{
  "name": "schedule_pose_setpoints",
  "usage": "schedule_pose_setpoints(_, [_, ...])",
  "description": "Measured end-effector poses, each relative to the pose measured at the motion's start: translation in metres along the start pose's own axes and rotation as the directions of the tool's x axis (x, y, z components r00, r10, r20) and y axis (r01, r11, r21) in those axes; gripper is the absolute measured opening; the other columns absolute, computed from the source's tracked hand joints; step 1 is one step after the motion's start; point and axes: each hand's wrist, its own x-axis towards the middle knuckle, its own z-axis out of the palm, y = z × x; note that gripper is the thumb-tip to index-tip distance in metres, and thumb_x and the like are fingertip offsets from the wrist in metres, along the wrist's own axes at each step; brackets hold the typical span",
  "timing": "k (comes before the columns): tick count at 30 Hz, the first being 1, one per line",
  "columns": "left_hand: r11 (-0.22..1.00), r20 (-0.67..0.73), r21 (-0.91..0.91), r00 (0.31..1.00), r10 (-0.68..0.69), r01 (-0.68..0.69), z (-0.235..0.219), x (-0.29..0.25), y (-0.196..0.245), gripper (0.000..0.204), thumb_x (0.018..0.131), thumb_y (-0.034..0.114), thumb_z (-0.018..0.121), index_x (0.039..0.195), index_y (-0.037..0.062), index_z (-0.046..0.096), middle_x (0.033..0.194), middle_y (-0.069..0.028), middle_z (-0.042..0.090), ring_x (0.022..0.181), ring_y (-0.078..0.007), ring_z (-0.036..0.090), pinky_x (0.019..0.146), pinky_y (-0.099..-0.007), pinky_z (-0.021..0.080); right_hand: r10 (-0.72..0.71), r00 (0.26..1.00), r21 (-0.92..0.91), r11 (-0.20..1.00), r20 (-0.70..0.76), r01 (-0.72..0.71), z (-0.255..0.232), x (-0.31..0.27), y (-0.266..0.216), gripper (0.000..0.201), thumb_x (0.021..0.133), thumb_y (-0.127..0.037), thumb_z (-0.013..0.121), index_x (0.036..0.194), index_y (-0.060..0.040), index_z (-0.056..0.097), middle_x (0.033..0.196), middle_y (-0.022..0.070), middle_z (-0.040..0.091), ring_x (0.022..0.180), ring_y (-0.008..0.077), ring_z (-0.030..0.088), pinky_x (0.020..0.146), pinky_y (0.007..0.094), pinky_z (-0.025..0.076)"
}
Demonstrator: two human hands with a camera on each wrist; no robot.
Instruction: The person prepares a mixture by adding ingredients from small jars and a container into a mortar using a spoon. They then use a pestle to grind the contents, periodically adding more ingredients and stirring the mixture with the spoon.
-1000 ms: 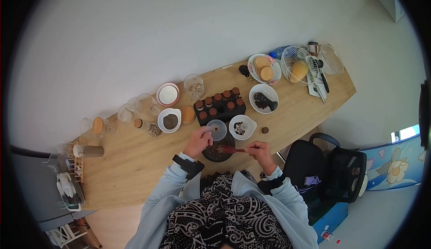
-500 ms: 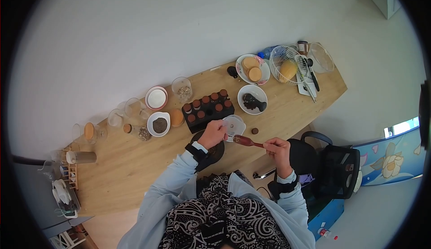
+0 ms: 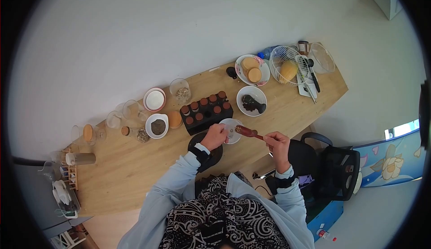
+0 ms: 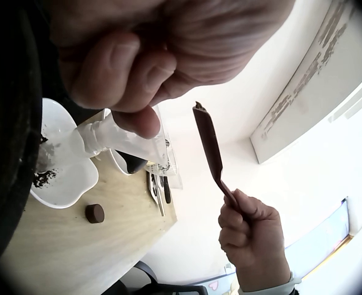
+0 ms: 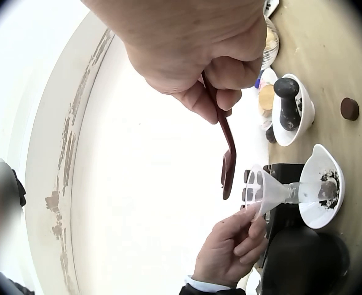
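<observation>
My left hand (image 3: 216,135) pinches the rim of a clear plastic funnel (image 5: 266,192). The funnel's spout meets the mouth of a small glass vial (image 5: 307,192), which stands in a white spouted bowl (image 5: 314,161) with dark crumbs around its base. In my right hand (image 3: 279,149) is the handle of a dark red-brown scoop (image 3: 248,132), gripped between thumb and fingers. Dry bits lie at the scoop's tip, raised close to the funnel. A dark round bowl (image 3: 214,157) is partly hidden under my left hand and wrist.
Behind the hands stands a black rack (image 3: 207,116) of brown-capped vials. A loose brown cap (image 4: 95,213) lies near the spouted bowl. Further right, a white bowl (image 3: 242,109) holds a black pestle (image 5: 288,112). Jars and a bowl of grey powder (image 3: 158,126) line the left.
The scoop has risen out of the dark bowl and moved right and up to beside the funnel. My left hand has shifted with the funnel toward the spouted bowl. The head view has shifted slightly.
</observation>
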Motion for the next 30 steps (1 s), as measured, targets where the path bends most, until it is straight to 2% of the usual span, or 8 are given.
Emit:
schedule_pose_setpoints(6, [0.999, -0.007, 0.023, 0.999, 0.048, -0.047, -0.001, 0.002, -0.001, 0.019, 0.082, 0.009, 0.051, 0.073, -0.0064, 0.059, 0.058, -0.0135, 0.063, 0.053, -0.0203, 0.063, 0.053, -0.0335, 0.048, -0.362, 0.931, -0.279, 0.890, 0.042, 0.359, 0.015, 0.002, 0.007, 0.008, 0.081, -0.006, 0.070, 0.079, 0.0012, 0.067, 0.062, 0.0010, 0.060, 0.052, 0.0088, 0.051, 0.046, 0.0241, 0.036])
schedule_pose_setpoints(8, [0.999, -0.008, 0.015, 0.999, 0.040, -0.040, -0.001, 0.001, 0.001, 0.020, 0.082, 0.009, 0.051, 0.073, -0.0061, 0.059, 0.059, -0.0135, 0.063, 0.055, -0.0211, 0.064, 0.054, -0.0338, 0.048, -0.616, 0.769, -0.534, 0.597, 0.173, 0.598, 0.022, -0.005, -0.003, 0.008, 0.080, -0.005, 0.070, 0.081, 0.0010, 0.065, 0.067, 0.0068, 0.061, 0.053, 0.0177, 0.056, 0.047, 0.0301, 0.042])
schedule_pose_setpoints(9, [0.999, -0.008, 0.014, 0.999, 0.038, -0.038, -0.002, 0.001, 0.001, 0.020, 0.082, 0.009, 0.051, 0.073, -0.0061, 0.059, 0.059, -0.0135, 0.063, 0.055, -0.0211, 0.064, 0.054, -0.0338, 0.048, -0.614, 0.770, -0.534, 0.598, 0.174, 0.598, 0.023, -0.006, -0.005, 0.008, 0.080, -0.005, 0.070, 0.081, 0.0010, 0.065, 0.067, 0.0068, 0.061, 0.053, 0.0177, 0.056, 0.047, 0.0301, 0.042])
schedule_pose_setpoints(11, [0.997, -0.010, 0.026, 0.998, 0.069, -0.069, -0.002, 0.001, 0.000, 0.021, 0.083, 0.010, 0.051, 0.073, -0.0059, 0.059, 0.059, -0.0132, 0.064, 0.056, -0.0213, 0.064, 0.055, -0.0339, 0.049, -0.723, 0.549, -0.653, 0.180, 0.419, 0.736, 0.024, -0.006, -0.008, 0.009, 0.079, -0.004, 0.070, 0.085, -0.0019, 0.065, 0.070, 0.0109, 0.059, 0.055, 0.0254, 0.058, 0.049, 0.0343, 0.045])
schedule_pose_setpoints(14, [0.997, -0.010, 0.025, 0.998, 0.067, -0.066, -0.003, 0.001, -0.001, 0.021, 0.084, 0.011, 0.051, 0.074, -0.0056, 0.059, 0.059, -0.0131, 0.064, 0.056, -0.0212, 0.064, 0.055, -0.0339, 0.049, -0.729, 0.509, -0.656, 0.109, 0.458, 0.747, 0.026, -0.010, -0.010, 0.012, 0.078, -0.002, 0.070, 0.088, -0.0034, 0.063, 0.069, 0.0091, 0.057, 0.057, 0.0284, 0.059, 0.049, 0.0365, 0.046])
schedule_pose_setpoints(18, [0.998, -0.017, 0.018, 0.998, 0.057, -0.057, -0.003, -0.001, 0.001, 0.021, 0.084, 0.011, 0.052, 0.074, -0.0054, 0.059, 0.060, -0.0125, 0.064, 0.055, -0.0207, 0.063, 0.055, -0.0336, 0.048, -0.750, 0.544, -0.634, 0.219, 0.376, 0.741, 0.025, -0.013, -0.013, 0.011, 0.078, -0.002, 0.071, 0.086, -0.0026, 0.064, 0.069, 0.0092, 0.058, 0.056, 0.0258, 0.059, 0.049, 0.0348, 0.045])
schedule_pose_setpoints(26, [0.998, 0.020, -0.042, 0.999, -0.044, 0.044, -0.008, -0.009, 0.012, 0.027, 0.091, 0.021, 0.056, 0.089, -0.0050, 0.061, 0.059, -0.0094, 0.063, 0.054, -0.0159, 0.060, 0.054, -0.0309, 0.047, -0.579, 0.812, -0.462, 0.703, 0.070, 0.541, 0.021, -0.026, -0.013, 0.008, 0.077, -0.002, 0.074, 0.083, 0.0004, 0.068, 0.067, 0.0076, 0.061, 0.054, 0.0122, 0.055, 0.050, 0.0253, 0.041])
schedule_pose_setpoints(30, [0.999, -0.071, -0.046, 0.997, -0.007, 0.004, -0.019, -0.022, 0.000, 0.028, 0.091, 0.023, 0.059, 0.091, -0.0049, 0.061, 0.061, -0.0099, 0.063, 0.053, -0.0162, 0.059, 0.055, -0.0304, 0.047, -0.512, 0.855, -0.401, 0.768, 0.082, 0.499, 0.019, -0.038, -0.008, 0.008, 0.078, -0.003, 0.074, 0.083, 0.0006, 0.069, 0.067, 0.0060, 0.061, 0.056, 0.0101, 0.054, 0.050, 0.0246, 0.040])
